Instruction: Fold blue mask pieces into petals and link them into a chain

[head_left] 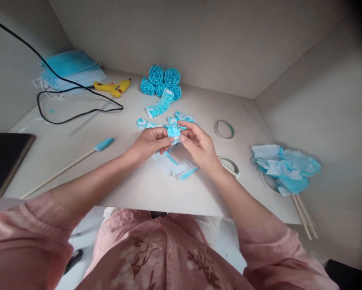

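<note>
A small folded piece of blue mask fabric (174,132) is held up over the table between both hands. My left hand (150,141) pinches its left side with thumb and fingers. On the right edge, my right hand (199,146) grips it with thumb and fingertips, the index finger reaching over the top. Below the hands lie white-and-blue fabric strips (181,167). Behind them are more gathered blue pieces (184,117), and a pleated blue strip (160,104) leans by several rolled blue fabric roses (164,80).
A yellow glue gun (117,88) with a black cord (78,86) lies back left beside stacked face masks (72,68). A stick with a blue tip (104,144) and a phone (7,161) are at left. Tape rolls (225,129) and crumpled blue fabric (286,167) lie right.
</note>
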The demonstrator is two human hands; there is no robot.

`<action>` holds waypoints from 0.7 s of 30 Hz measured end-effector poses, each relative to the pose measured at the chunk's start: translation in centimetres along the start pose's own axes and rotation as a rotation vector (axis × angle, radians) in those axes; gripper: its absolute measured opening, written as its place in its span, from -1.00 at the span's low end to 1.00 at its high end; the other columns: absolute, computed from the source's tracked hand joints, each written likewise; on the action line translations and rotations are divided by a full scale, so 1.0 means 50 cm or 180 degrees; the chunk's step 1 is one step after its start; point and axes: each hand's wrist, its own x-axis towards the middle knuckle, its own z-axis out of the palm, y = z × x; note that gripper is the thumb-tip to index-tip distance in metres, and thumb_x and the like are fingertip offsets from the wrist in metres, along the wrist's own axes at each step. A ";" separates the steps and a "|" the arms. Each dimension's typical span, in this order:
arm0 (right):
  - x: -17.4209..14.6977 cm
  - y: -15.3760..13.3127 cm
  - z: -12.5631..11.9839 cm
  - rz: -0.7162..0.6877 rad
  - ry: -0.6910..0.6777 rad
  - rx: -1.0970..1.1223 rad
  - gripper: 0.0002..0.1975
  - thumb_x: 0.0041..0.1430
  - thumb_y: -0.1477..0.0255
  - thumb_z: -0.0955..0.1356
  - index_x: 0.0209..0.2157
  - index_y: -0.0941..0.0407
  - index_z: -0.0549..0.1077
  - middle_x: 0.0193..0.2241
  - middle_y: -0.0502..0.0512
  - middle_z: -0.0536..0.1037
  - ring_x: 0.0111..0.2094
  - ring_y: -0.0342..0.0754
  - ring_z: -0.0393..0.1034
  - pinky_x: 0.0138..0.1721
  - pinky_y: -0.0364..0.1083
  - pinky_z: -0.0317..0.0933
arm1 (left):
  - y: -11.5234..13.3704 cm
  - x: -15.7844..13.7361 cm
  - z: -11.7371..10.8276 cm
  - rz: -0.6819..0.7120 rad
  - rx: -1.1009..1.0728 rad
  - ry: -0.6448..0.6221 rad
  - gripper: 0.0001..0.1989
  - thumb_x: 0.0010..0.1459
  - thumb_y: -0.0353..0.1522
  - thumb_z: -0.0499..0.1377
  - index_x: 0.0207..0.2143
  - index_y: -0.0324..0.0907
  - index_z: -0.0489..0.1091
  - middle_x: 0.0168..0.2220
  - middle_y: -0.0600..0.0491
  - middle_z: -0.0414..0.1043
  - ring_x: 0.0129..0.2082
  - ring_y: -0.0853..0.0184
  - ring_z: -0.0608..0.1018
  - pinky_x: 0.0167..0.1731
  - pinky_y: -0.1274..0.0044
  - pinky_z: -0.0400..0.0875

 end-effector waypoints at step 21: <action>0.018 -0.017 -0.137 0.0216 0.0574 -0.0600 -0.64 0.28 0.16 0.28 -0.03 0.07 0.48 -0.31 0.06 0.61 -0.38 -0.14 0.46 -0.35 -0.13 0.35 | 0.006 -0.003 -0.009 0.0152 -0.0183 0.0258 -0.77 0.02 -0.25 0.30 -0.51 -0.23 0.44 -0.56 0.07 0.45 -0.58 0.47 0.40 -0.49 0.60 0.28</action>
